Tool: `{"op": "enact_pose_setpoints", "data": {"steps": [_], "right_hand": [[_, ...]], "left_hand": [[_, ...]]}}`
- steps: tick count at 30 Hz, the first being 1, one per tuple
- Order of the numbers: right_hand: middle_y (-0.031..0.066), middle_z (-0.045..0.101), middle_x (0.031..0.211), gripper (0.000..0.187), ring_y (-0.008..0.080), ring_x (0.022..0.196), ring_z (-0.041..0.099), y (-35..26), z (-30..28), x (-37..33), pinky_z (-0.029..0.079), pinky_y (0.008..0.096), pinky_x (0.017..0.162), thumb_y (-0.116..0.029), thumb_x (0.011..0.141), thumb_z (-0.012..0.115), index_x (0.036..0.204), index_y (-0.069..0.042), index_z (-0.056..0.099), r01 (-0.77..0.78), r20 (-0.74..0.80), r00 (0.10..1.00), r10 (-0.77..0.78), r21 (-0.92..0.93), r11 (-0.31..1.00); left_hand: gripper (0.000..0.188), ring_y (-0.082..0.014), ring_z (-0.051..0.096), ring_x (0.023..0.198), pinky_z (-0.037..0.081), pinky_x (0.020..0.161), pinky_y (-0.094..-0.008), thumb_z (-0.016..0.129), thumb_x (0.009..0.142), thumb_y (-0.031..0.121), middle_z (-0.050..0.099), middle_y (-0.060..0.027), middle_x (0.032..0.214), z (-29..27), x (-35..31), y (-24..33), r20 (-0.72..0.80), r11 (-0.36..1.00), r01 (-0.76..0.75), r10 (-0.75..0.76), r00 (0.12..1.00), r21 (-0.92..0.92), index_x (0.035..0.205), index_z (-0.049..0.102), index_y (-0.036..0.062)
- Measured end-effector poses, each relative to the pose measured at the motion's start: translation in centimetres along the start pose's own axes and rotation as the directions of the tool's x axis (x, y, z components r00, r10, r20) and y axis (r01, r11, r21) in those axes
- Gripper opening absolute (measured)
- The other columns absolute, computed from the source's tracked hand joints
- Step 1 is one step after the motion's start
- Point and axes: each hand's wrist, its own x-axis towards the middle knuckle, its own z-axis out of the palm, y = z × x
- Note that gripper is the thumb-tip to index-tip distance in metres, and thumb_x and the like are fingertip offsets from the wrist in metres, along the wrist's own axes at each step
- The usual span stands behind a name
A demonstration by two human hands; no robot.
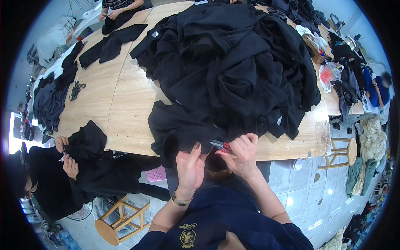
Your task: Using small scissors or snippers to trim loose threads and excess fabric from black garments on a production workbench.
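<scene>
My left hand (190, 170) grips the edge of a black garment (179, 130) at the table's near edge, thumb up and its fingers partly hidden behind the cloth. In my right hand (243, 155) is a pair of small thread snips (217, 144) with red handles. Their blades point left, close to the cloth just beyond my left thumb. Whether the blades touch the fabric I cannot tell. Right behind the garment rises a large heap of black garments (237, 71), some showing small white labels.
At the left, a person in black (46, 179) handles dark cloth; at the far left, another person's hands (111, 15) hold a black piece. Flat black pieces (110, 46) and a dark cord bundle (76, 90) lie on the wooden table (133, 104). Wooden stools (352, 151) stand below.
</scene>
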Motion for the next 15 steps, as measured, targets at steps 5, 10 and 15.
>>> {"op": "enact_pose_setpoints", "data": {"steps": [5,10,15], "right_hand": [[0.0058,0.047,0.062,0.035,0.0221,0.061,0.045,0.02,-0.06,0.16,0.032,0.0376,0.072,-0.037,0.076,0.068,0.066,-0.007,0.053,0.029,0.035,0.999,-0.030,0.024,0.999],[0.0052,0.047,0.062,0.036,0.0218,0.062,0.045,-0.01,-0.19,0.47,0.032,0.0378,0.072,-0.038,0.076,0.068,0.065,-0.007,0.053,0.046,0.035,0.998,-0.046,0.023,0.999],[0.0049,0.047,0.062,0.036,0.0213,0.062,0.045,0.12,-0.40,0.38,0.032,0.0378,0.073,-0.037,0.076,0.069,0.064,-0.008,0.053,0.053,0.034,0.998,-0.053,0.002,0.999]], "left_hand": [[0.019,-0.0153,0.058,0.097,0.048,0.087,-0.0310,0.051,0.092,0.006,0.059,-0.0083,0.105,0.18,-0.14,-0.05,0.003,0.997,-0.050,0.050,0.999,0.051,0.110,0.053,0.0012],[0.018,-0.0148,0.058,0.097,0.048,0.088,-0.0303,0.051,0.092,0.005,0.059,-0.0079,0.106,-0.11,-0.24,-0.13,0.009,0.993,-0.068,0.067,0.998,0.092,0.109,0.055,0.0006],[0.019,-0.0153,0.058,0.100,0.047,0.091,-0.0309,0.051,0.092,0.004,0.059,-0.0083,0.109,-0.28,-0.29,-0.24,0.023,0.991,-0.081,0.079,0.997,0.108,0.110,0.055,0.0004]]}}
